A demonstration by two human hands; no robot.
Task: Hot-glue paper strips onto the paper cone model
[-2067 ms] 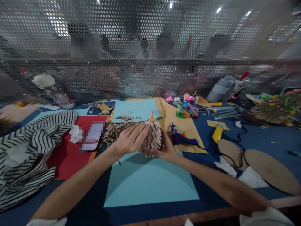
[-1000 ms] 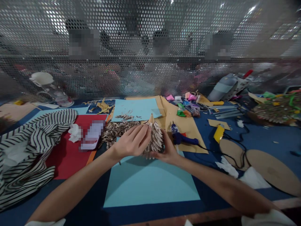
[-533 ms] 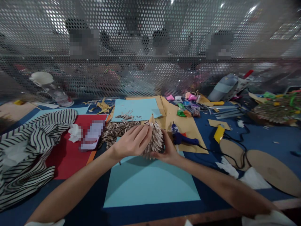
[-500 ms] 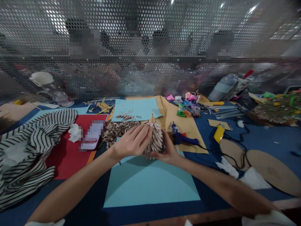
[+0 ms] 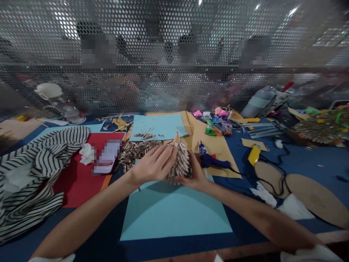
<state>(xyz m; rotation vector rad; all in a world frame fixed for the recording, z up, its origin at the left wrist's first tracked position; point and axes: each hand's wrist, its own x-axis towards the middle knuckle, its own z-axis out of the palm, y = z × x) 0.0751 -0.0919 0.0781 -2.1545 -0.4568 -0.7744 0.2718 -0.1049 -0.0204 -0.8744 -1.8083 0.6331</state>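
A cone covered in overlapping striped husks, which look like sunflower seed shells (image 5: 182, 162), stands over a light blue sheet (image 5: 177, 214), its bare tan tip pointing up and away. My left hand (image 5: 156, 163) presses its closed fingers on the cone's upper left side, near the tip. Around the lower right side curls my right hand (image 5: 195, 173), thumb at the near edge. Part of the cone is hidden behind my left fingers. Loose husks (image 5: 136, 151) are heaped just beyond my left hand. A blue glue gun (image 5: 215, 161) lies right of my right hand.
Left are a phone (image 5: 107, 158), red sheet (image 5: 79, 182) and striped cloth (image 5: 46, 156). Colourful clay packets (image 5: 214, 125) lie at the back. Cardboard discs (image 5: 316, 198), a black cord and tissues (image 5: 296, 207) are right. A perforated metal screen (image 5: 163, 91) stands behind, people beyond it.
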